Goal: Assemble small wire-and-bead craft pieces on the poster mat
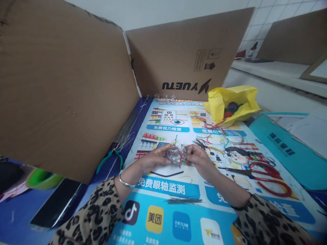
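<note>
Between my hands is a small rounded wire piece (175,155), silvery, with red and green yarn tied on it. My left hand (155,158) grips its left side, thumb and fingers closed. On the opposite side my right hand (199,159) pinches the edge, fingertips pressed together. The exact finger contacts are too small to make out. Beyond my right hand lie pliers with yellow handles (215,149) among scraps of red and green yarn (206,139). Red-handled scissors (272,180) rest farther right. A bunch of short cut wires (184,200) lies nearer to me.
Cardboard panels (63,75) wall the left and back. A yellow paper bag (216,105) holding coloured yarn balls stands back right. Long thin wires (127,127) and teal-handled pliers (110,158) lie left. A green tape roll (42,180) and teal card (283,153) flank the printed sheet.
</note>
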A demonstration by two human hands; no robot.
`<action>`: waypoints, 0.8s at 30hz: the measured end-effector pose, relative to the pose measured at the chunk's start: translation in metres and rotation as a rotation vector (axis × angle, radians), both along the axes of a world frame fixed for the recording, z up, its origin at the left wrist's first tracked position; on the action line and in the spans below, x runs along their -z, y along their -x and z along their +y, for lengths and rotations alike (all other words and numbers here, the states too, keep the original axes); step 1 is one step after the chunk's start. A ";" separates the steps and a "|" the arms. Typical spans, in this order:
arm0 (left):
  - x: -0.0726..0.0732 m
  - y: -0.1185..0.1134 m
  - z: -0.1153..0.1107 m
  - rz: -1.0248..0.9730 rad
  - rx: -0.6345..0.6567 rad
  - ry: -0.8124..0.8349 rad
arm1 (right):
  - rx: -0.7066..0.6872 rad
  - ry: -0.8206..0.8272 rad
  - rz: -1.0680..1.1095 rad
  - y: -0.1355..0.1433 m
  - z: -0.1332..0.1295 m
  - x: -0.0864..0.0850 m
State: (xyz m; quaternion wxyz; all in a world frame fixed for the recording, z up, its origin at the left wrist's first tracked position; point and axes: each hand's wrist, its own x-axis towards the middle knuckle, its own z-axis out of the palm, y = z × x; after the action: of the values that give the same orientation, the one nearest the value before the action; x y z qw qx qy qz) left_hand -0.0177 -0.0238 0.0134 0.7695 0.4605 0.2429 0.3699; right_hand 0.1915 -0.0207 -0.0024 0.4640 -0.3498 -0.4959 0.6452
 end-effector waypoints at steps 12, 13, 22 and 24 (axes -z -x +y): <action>-0.004 -0.001 0.001 0.093 0.049 -0.087 | -0.013 0.013 -0.024 0.002 0.000 -0.002; -0.004 -0.002 0.000 0.089 0.039 -0.094 | -0.012 0.013 -0.024 0.002 0.000 -0.002; -0.008 0.010 0.010 0.788 -0.207 -0.588 | 0.222 -0.214 -0.171 -0.005 0.006 0.000; -0.011 0.015 0.013 0.903 -0.249 -0.726 | 0.279 -0.332 -0.307 -0.006 0.008 0.001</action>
State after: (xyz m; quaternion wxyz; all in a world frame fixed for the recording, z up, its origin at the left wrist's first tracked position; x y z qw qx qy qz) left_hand -0.0329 -0.0111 0.0248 0.3341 0.7741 0.4564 0.2843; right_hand 0.1975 -0.0131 -0.0031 0.5189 -0.4275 -0.6065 0.4244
